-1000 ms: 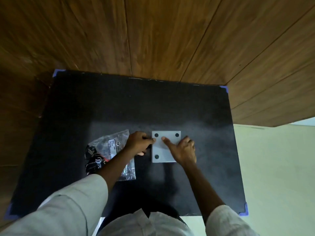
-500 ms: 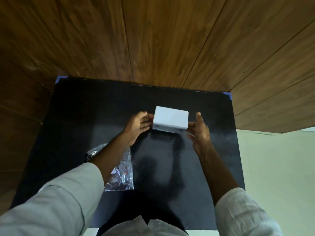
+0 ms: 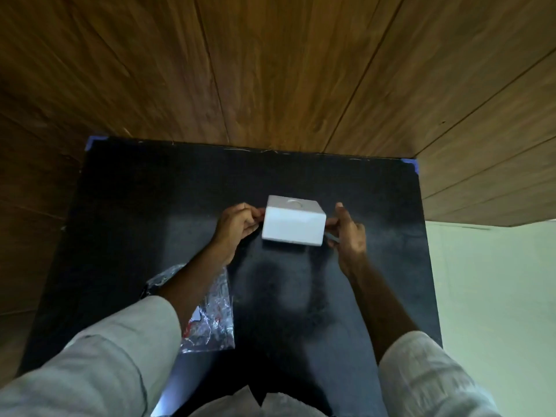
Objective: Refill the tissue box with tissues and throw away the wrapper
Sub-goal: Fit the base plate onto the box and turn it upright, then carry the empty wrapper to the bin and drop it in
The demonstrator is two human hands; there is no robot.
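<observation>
A white square tissue box [image 3: 293, 225] with a round hole in its top stands upright near the middle of the black table [image 3: 135, 206]. My left hand [image 3: 237, 228] touches its left side with curled fingers. My right hand [image 3: 349, 233] grips its right side. A crinkled clear plastic wrapper [image 3: 212, 320] with red and black print lies flat on the table nearer to me, partly hidden under my left forearm.
Wooden panel walls [image 3: 270, 70] rise right behind the table's far edge. Blue tape marks the far corners [image 3: 410, 164]. A pale floor [image 3: 493, 311] runs along the table's right side.
The box lay with its underside up, showing dark feet. Both hands lifted it away from me, turned it over and brought it upright, hole on top.
</observation>
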